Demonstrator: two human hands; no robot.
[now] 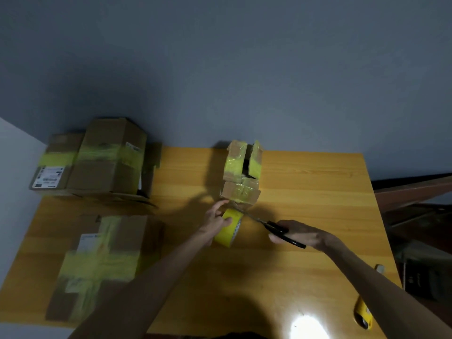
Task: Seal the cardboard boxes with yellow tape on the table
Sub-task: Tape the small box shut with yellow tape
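Clasping tape roll left, scissors right.

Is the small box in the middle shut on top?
Not fully: the small box shows a dark gap between its taped top flaps.

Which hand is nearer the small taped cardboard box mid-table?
Left. Left hand, on the yellow tape roll, nearly touches the box; right hand, with black scissors, sits farther right.
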